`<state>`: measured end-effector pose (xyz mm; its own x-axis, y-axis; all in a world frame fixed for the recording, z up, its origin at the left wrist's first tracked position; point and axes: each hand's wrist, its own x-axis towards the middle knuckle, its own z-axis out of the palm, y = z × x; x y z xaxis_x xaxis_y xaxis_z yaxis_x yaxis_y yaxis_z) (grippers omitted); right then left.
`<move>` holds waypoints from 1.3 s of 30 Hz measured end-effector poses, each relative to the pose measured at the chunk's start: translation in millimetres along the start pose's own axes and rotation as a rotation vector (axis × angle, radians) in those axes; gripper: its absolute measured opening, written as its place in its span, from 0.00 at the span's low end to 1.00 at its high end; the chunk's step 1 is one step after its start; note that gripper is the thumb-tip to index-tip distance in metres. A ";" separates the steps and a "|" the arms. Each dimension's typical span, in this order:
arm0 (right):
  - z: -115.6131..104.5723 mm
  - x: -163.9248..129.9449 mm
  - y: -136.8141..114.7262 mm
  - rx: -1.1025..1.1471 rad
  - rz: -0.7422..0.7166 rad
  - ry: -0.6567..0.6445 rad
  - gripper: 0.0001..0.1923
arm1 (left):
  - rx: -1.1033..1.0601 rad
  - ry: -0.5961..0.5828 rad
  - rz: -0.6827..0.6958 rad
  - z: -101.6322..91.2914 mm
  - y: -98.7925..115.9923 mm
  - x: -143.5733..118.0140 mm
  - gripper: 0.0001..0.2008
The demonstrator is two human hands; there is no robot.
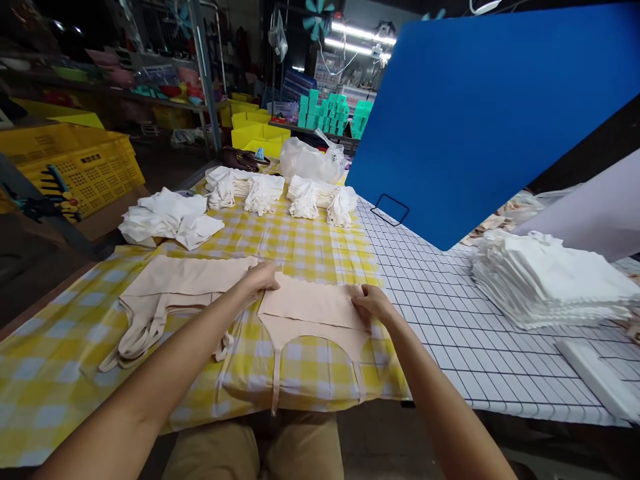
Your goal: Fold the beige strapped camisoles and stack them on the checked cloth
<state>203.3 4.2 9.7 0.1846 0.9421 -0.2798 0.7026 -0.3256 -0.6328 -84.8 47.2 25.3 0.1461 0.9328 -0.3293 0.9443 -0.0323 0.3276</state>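
Head view shows the counter (450, 313) stretching away from me, its left part under a yellow checked cloth (310, 247), its right part a white grid surface. My landmark is the beige garment (313, 313) lying flat on the checked cloth right in front of me, its straps hanging over the near edge. Far above and right of it a big blue board (480, 113) leans over the counter. Right of the garment, well apart, sits a stack of white folded pieces (545, 280). Just left of it, touching or overlapping, lies a second beige garment (170, 293). Beyond that, a loose white pile (167, 217); farther back, bundles of white fabric (280, 193) and a clear plastic bag (310, 160). My left hand (263, 277) presses flat on the garment's upper left corner, fingers extended, gripping nothing that I can see. My right hand (370, 303) rests on its upper right corner, fingers curled at the edge, seemingly pinching the fabric.
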 end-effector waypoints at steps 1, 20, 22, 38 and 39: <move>-1.1 -1.2 -0.2 0.045 -0.007 -0.020 0.11 | -0.024 -0.015 0.007 -1.5 -0.1 0.6 0.06; -4.1 -115.1 68.4 -0.179 -0.721 -0.034 0.10 | 0.113 0.272 0.828 50.5 -57.3 -121.3 0.12; 0.5 -118.9 74.3 -0.197 -0.704 -0.012 0.10 | 0.121 0.276 0.816 55.3 -59.3 -126.6 0.13; -32.6 -113.0 29.7 0.368 -0.387 0.119 0.15 | -0.575 0.201 0.379 7.3 -32.1 -115.7 0.11; -33.4 -103.8 22.5 0.361 -0.348 0.152 0.15 | -0.578 0.216 0.338 2.4 -26.9 -105.6 0.13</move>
<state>222.9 -98.2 48.6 0.0991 0.9916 0.0829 0.4635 0.0277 -0.8857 -124.9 -51.3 49.1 0.2856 0.9576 0.0377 0.5408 -0.1935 0.8186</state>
